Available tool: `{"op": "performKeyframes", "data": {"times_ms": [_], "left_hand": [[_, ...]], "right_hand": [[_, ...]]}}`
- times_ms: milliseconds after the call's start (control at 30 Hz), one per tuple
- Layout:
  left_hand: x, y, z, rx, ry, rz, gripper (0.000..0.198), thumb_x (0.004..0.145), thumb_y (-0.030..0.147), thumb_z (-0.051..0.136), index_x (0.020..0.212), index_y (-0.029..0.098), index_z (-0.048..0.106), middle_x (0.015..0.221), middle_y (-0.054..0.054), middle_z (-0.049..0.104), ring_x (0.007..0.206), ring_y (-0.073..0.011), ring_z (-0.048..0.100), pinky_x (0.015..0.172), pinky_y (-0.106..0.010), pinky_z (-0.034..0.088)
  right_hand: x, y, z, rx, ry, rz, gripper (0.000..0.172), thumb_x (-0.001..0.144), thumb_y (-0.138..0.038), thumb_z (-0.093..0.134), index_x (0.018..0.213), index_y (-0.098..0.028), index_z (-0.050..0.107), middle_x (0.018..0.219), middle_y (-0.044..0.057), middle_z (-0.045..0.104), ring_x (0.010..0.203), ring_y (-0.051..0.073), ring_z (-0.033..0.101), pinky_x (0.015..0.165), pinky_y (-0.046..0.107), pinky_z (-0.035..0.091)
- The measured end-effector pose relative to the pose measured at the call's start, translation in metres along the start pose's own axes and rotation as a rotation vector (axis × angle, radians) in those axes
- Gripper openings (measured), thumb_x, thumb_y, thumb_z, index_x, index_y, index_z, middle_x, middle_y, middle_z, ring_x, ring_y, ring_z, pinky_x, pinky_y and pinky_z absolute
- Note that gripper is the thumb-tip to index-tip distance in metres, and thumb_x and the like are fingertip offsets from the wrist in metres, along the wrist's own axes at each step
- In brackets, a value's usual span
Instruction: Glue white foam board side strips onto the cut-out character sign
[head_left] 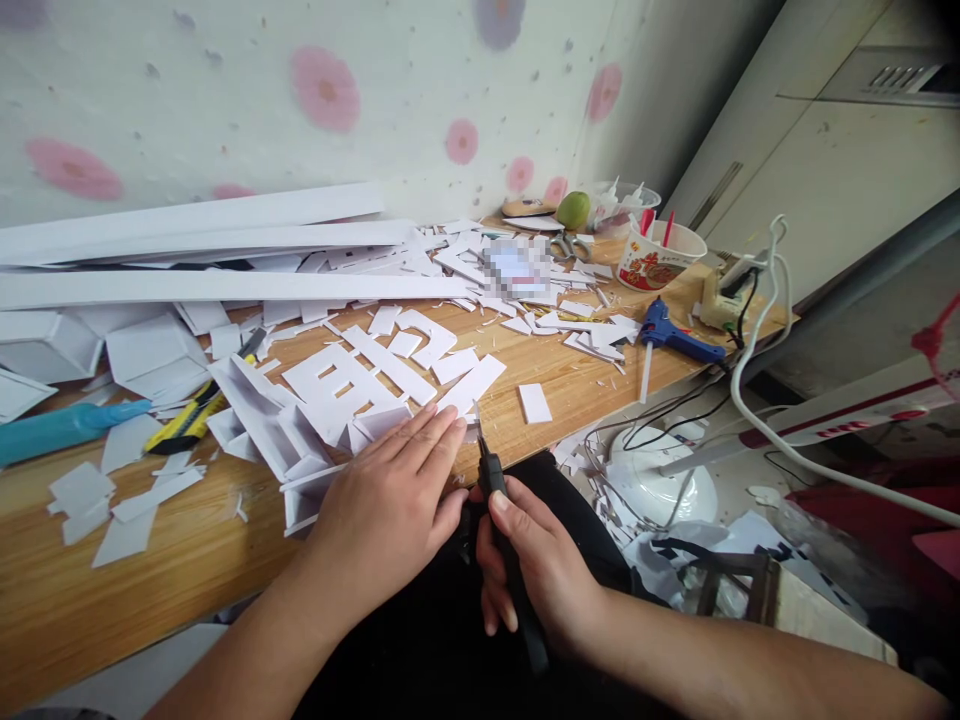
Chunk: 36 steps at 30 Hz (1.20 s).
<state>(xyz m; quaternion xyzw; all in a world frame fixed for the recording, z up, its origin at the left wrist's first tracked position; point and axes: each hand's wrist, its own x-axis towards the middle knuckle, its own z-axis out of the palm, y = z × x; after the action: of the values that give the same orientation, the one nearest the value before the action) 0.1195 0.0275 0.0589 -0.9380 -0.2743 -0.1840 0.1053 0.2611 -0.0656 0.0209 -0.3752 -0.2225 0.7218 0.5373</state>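
Note:
My right hand [536, 555] is closed round the handle of a black utility knife [499, 530], its thin blade pointing up toward the table edge. Flat and with fingers stretched out, my left hand [394, 485] rests at the table's front edge, over white foam board. A strip of white board [474, 385] shows just beyond its fingertips, close to the blade. Beside the left hand stands a folded white board structure [274, 430] with small compartments. A flat white piece with cut-out openings [330, 385] lies behind it, and a small white rectangle [535, 403] lies to the right.
A yellow-black utility knife [187, 415] and a teal bottle [67, 430] lie at left. Long white strips [225, 288] run along the wall. A blue glue gun [679, 333], a paper bowl [660, 255] and a power strip [727, 295] with cables occupy the right end.

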Motion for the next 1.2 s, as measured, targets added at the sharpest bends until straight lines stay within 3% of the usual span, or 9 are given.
{"op": "performKeyframes", "data": {"times_ms": [1200], "left_hand": [[0.001,0.0,0.0,0.019,0.029,0.021,0.047,0.086,0.023,0.053,0.129,0.004,0.056,0.134,-0.015,0.058,0.122,-0.03,0.057,0.098,-0.047,0.054]], "right_hand": [[0.008,0.023,-0.006,-0.14,0.102,-0.031,0.052,0.08,-0.069,0.056,0.091,-0.021,0.039,0.05,-0.014,0.049,0.026,0.004,0.041,0.03,0.016,0.043]]}}
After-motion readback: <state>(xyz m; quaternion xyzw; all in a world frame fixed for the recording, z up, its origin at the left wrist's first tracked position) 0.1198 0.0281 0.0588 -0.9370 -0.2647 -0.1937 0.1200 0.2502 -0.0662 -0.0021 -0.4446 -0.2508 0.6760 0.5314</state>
